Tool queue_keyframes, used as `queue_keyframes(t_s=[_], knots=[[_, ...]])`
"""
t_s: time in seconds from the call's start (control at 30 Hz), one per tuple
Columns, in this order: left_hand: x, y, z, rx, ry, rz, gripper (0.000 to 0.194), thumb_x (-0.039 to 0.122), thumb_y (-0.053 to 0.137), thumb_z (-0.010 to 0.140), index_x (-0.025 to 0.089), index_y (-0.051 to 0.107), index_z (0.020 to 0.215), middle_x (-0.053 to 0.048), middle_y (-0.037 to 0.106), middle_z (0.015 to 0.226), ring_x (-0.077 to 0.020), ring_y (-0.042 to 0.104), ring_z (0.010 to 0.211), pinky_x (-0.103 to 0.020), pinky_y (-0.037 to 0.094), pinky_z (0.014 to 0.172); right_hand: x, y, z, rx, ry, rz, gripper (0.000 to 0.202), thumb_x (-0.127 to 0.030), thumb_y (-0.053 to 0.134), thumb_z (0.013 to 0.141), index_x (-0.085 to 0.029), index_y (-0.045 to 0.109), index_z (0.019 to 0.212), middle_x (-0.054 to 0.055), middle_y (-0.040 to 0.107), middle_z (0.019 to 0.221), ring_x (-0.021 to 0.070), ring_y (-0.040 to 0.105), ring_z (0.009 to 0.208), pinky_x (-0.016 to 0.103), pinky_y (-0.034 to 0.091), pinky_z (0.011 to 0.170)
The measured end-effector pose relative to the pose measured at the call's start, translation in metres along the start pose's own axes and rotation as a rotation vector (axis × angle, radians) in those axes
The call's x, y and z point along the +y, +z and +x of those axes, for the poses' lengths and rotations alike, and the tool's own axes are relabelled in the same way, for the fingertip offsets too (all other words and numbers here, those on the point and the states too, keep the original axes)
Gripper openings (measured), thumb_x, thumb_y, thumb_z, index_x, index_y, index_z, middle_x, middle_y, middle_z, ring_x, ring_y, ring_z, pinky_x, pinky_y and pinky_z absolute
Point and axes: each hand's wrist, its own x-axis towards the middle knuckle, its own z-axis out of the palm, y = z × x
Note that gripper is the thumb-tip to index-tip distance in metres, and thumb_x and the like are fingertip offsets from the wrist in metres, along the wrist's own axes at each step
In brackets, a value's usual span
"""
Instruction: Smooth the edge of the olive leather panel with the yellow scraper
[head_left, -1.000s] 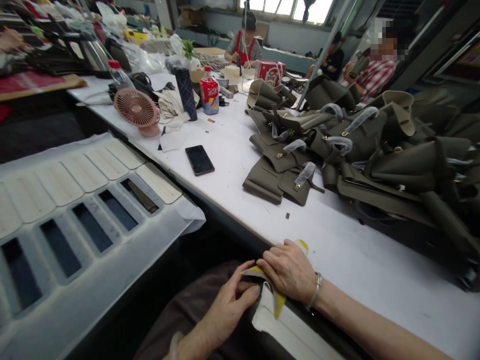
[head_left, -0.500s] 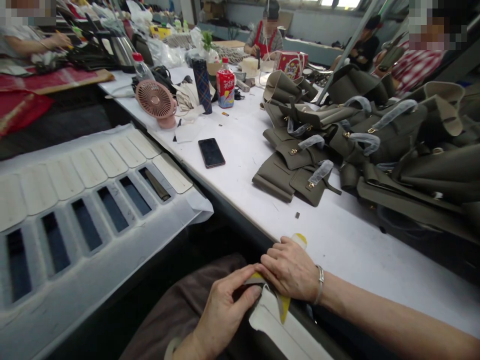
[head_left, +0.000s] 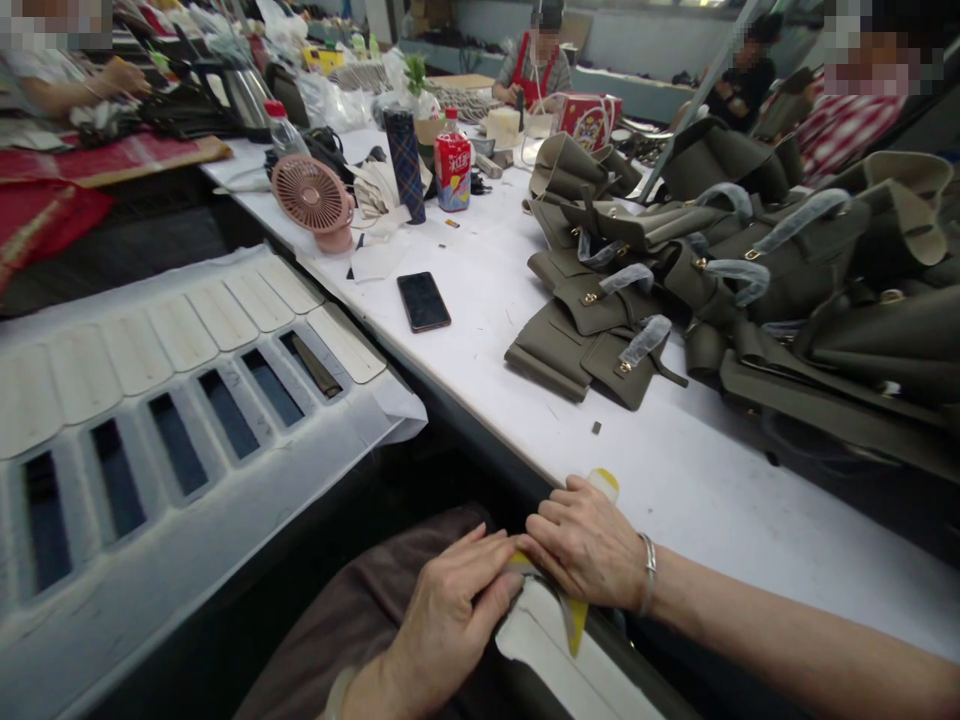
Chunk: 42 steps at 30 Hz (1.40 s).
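Note:
My left hand (head_left: 450, 615) and my right hand (head_left: 589, 545) meet at the near edge of the white table (head_left: 705, 480). Both press on a dark leather piece (head_left: 525, 690) with a white backing sheet (head_left: 547, 650) and a yellow strip (head_left: 576, 620) that peeks out under my right palm. My left fingers pinch the yellow strip's end against the piece. My right hand lies flat over it, with a silver bracelet on the wrist. Most of the dark piece is hidden under my hands.
A pile of olive-green leather bag parts (head_left: 735, 270) fills the table's right side. A black phone (head_left: 424, 300), a pink fan (head_left: 313, 200), a red bottle (head_left: 452, 165) lie further off. A white slotted tray (head_left: 187, 400) stands left. Other people work at the back.
My left fingers have closed in flatter onto the yellow strip beside my right hand. The view has shifted slightly; my right hand stays put.

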Motion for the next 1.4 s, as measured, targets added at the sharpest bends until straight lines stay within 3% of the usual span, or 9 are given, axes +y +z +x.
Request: queue_keyframes(t_s=[0.33, 0.53, 0.67, 0.83, 0.9, 1.0, 1.1, 1.2, 1.4], knots=[[0.003, -0.003, -0.001, -0.052, 0.036, -0.070, 0.028, 0.023, 0.049, 0.097, 0.020, 0.065, 0.118, -0.005, 0.073, 0.113, -0.0175, 0.066, 0.110, -0.039, 0.041, 0.112, -0.026, 0.006, -0.017, -0.021, 0.167, 0.065, 0.043, -0.034, 0.024, 0.105, -0.021, 0.052, 0.076, 0.001, 0.060, 0.067, 0.0177, 0.050, 0.062, 0.038, 0.019, 0.067], [0.011, -0.017, 0.009, -0.180, -0.282, -0.544, 0.039, 0.039, 0.040, 0.099, 0.020, 0.073, 0.109, -0.004, 0.074, 0.109, -0.0199, 0.066, 0.108, -0.033, 0.046, 0.103, -0.041, 0.003, -0.025, -0.070, 0.317, 0.136, 0.045, -0.037, 0.023, 0.105, -0.019, 0.055, 0.077, 0.004, 0.063, 0.071, 0.0181, 0.054, 0.066, 0.037, 0.022, 0.069], [-0.001, -0.013, 0.020, -0.231, -0.514, -0.760, 0.035, 0.038, 0.054, 0.089, 0.016, 0.075, 0.107, -0.006, 0.075, 0.107, -0.0266, 0.066, 0.106, -0.039, 0.047, 0.098, -0.036, -0.003, -0.041, -0.099, 0.453, 0.287, 0.048, -0.044, 0.023, 0.103, -0.021, 0.053, 0.073, 0.003, 0.061, 0.069, 0.0176, 0.055, 0.065, 0.035, 0.029, 0.069], [-0.010, -0.004, 0.025, -0.280, -0.559, -0.801, 0.036, 0.029, 0.064, 0.076, 0.016, 0.075, 0.108, -0.006, 0.077, 0.101, -0.0262, 0.068, 0.096, -0.036, 0.049, 0.087, -0.029, -0.012, -0.062, -0.040, 0.791, 0.553, 0.057, -0.056, 0.015, 0.101, -0.022, 0.052, 0.075, 0.003, 0.061, 0.071, 0.0206, 0.058, 0.069, 0.033, 0.040, 0.066], [-0.008, -0.003, 0.025, -0.289, -0.570, -0.824, 0.037, 0.027, 0.064, 0.075, 0.015, 0.074, 0.109, -0.007, 0.077, 0.100, -0.0250, 0.068, 0.093, -0.034, 0.048, 0.083, -0.029, -0.015, -0.061, -0.022, 0.851, 0.674, 0.061, -0.063, 0.014, 0.098, -0.021, 0.055, 0.080, 0.004, 0.063, 0.079, 0.0228, 0.058, 0.077, 0.036, 0.043, 0.070], [-0.004, -0.004, 0.025, -0.269, -0.586, -0.842, 0.039, 0.027, 0.064, 0.075, 0.014, 0.073, 0.111, -0.008, 0.077, 0.099, -0.0238, 0.068, 0.091, -0.032, 0.047, 0.081, -0.031, -0.019, -0.047, -0.019, 0.835, 0.856, 0.068, -0.073, 0.017, 0.092, -0.020, 0.059, 0.099, 0.007, 0.064, 0.093, 0.0251, 0.058, 0.088, 0.040, 0.045, 0.079], [-0.004, -0.005, 0.027, -0.281, -0.608, -0.867, 0.039, 0.027, 0.066, 0.073, 0.012, 0.074, 0.108, -0.008, 0.077, 0.095, -0.0219, 0.066, 0.084, -0.031, 0.046, 0.078, -0.030, -0.022, -0.033, -0.038, 0.759, 1.023, 0.075, -0.079, 0.028, 0.087, -0.017, 0.053, 0.121, 0.009, 0.063, 0.103, 0.0256, 0.057, 0.093, 0.042, 0.045, 0.083], [-0.003, -0.008, 0.033, -0.323, -0.628, -0.889, 0.037, 0.026, 0.066, 0.071, 0.012, 0.076, 0.104, -0.006, 0.076, 0.087, -0.0191, 0.063, 0.076, -0.030, 0.045, 0.075, -0.024, -0.019, -0.028, -0.057, 0.683, 1.152, 0.084, -0.083, 0.042, 0.078, -0.017, 0.048, 0.130, 0.009, 0.061, 0.109, 0.0270, 0.055, 0.099, 0.041, 0.044, 0.087], [0.009, -0.011, 0.041, -0.390, -0.644, -0.934, 0.035, 0.021, 0.060, 0.071, 0.011, 0.077, 0.100, -0.004, 0.071, 0.073, -0.0171, 0.059, 0.070, -0.028, 0.043, 0.070, -0.014, 0.008, -0.027, -0.029, 0.710, 1.263, 0.067, -0.064, 0.058, 0.083, -0.018, 0.048, 0.131, 0.004, 0.060, 0.094, 0.0221, 0.055, 0.086, 0.035, 0.044, 0.075]])
